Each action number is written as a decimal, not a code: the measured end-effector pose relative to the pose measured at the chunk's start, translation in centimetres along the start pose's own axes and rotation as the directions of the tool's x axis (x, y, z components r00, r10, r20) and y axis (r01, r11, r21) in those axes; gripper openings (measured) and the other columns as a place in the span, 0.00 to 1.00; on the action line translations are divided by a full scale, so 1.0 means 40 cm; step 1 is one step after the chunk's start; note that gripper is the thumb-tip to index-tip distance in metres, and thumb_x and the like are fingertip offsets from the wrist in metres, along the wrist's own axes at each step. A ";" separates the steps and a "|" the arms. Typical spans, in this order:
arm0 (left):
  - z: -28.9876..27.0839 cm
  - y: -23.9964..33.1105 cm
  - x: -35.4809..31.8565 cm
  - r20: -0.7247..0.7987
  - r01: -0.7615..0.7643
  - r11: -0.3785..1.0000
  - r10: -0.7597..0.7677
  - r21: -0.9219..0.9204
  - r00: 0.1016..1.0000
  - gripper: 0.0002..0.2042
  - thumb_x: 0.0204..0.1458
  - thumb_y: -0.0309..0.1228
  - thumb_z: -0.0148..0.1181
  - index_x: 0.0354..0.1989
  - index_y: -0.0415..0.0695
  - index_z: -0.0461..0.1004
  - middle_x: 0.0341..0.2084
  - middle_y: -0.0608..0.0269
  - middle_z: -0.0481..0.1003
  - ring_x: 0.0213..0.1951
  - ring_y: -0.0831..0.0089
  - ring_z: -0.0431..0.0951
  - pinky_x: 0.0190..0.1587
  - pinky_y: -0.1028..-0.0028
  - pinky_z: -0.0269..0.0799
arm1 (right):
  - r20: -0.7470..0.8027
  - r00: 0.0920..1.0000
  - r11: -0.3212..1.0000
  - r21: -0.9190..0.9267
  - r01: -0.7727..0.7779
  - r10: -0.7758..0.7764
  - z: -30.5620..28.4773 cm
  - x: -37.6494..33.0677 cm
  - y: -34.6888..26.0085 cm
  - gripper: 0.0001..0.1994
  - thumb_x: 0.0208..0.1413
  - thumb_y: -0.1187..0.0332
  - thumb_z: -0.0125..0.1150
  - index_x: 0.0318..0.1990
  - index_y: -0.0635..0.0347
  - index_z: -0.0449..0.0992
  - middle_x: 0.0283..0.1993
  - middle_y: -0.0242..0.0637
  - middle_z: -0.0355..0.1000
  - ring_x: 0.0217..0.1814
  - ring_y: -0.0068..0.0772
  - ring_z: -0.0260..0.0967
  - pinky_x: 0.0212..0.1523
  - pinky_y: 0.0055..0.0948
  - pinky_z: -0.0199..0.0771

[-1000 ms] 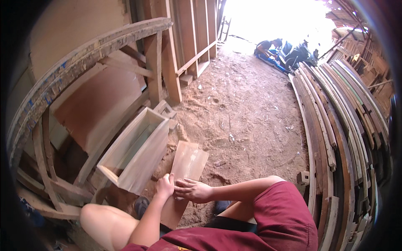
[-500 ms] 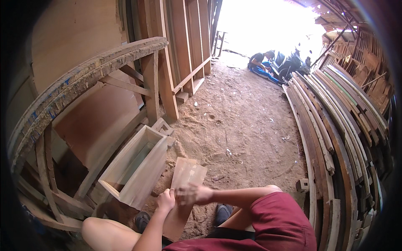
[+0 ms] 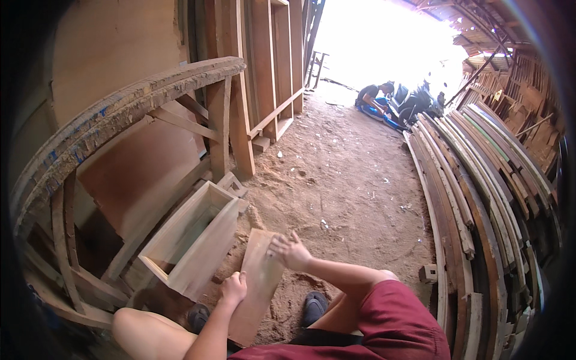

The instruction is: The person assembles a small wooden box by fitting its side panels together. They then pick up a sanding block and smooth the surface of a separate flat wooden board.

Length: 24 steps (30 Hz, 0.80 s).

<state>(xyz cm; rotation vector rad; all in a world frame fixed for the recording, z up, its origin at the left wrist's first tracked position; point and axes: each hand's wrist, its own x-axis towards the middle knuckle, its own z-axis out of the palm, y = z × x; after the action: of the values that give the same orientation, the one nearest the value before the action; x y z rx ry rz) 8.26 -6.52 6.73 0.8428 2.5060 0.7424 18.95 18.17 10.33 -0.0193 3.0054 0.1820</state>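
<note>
A flat wooden board slants up from my lap between my knees, its far end over the sandy ground. Closed on the board's left edge is my left hand, thumb on top. My right hand lies near the far right corner of the board, fingers stretched and spread across its face. A small dark spot shows beside those fingertips, too small to make out. Just left of the board sits an open rectangular wooden box, like a drawer, tilted.
A rough wooden trestle stands at left, with a large panel behind it. Long stacked planks line the right side, near a small hollow block. Far off, a person sits by a motorbike.
My right hand has slid away from my left hand, toward the board's far right corner, and its fingers show more clearly. My left hand keeps its grip on the edge.
</note>
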 end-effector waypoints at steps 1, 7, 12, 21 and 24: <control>-0.013 0.003 -0.006 0.014 0.005 1.000 -0.005 0.007 1.000 0.27 0.66 0.50 0.35 0.42 0.38 0.75 0.38 0.34 0.78 0.45 0.38 0.77 0.49 0.47 0.71 | 0.033 0.999 0.997 -0.075 0.010 -0.007 -0.005 -0.010 -0.010 0.28 0.61 0.58 0.51 0.69 0.40 0.60 0.76 0.40 0.48 0.80 0.50 0.38 0.74 0.65 0.36; -0.015 -0.003 -0.001 0.010 0.013 1.000 -0.013 0.023 1.000 0.26 0.65 0.50 0.36 0.42 0.39 0.74 0.37 0.34 0.77 0.45 0.37 0.77 0.49 0.47 0.71 | -0.136 0.870 0.868 0.091 0.487 -0.474 0.082 -0.036 -0.220 0.27 0.60 0.58 0.47 0.68 0.46 0.63 0.75 0.45 0.50 0.81 0.49 0.35 0.75 0.65 0.26; -0.009 -0.020 -0.003 -0.003 -0.014 1.000 0.014 0.019 1.000 0.26 0.65 0.51 0.36 0.41 0.39 0.74 0.36 0.34 0.77 0.43 0.37 0.78 0.48 0.46 0.71 | 0.013 0.978 0.962 -0.178 0.208 -0.209 0.030 0.022 -0.019 0.29 0.59 0.54 0.51 0.69 0.40 0.61 0.75 0.40 0.52 0.78 0.45 0.45 0.74 0.65 0.31; -0.017 0.011 -0.002 0.005 -0.038 0.999 0.038 0.038 0.999 0.27 0.65 0.50 0.36 0.41 0.39 0.74 0.36 0.33 0.77 0.43 0.36 0.77 0.48 0.46 0.71 | -0.389 0.752 0.832 -0.075 0.549 -0.531 0.103 -0.041 -0.202 0.23 0.61 0.56 0.50 0.65 0.35 0.67 0.70 0.34 0.61 0.75 0.39 0.51 0.71 0.62 0.46; -0.015 -0.010 -0.010 0.009 -0.009 0.999 0.008 0.050 1.000 0.26 0.65 0.51 0.36 0.42 0.39 0.74 0.37 0.34 0.77 0.44 0.37 0.77 0.48 0.46 0.71 | -0.024 0.962 0.960 -0.075 0.269 -0.272 0.035 0.012 -0.070 0.24 0.63 0.57 0.48 0.67 0.37 0.64 0.72 0.33 0.60 0.76 0.34 0.50 0.71 0.66 0.43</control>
<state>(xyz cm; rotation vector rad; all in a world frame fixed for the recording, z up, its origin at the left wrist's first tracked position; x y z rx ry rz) 8.07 -7.24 7.04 0.8723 2.5246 0.6795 18.72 15.55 8.56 -0.4424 2.9866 0.2605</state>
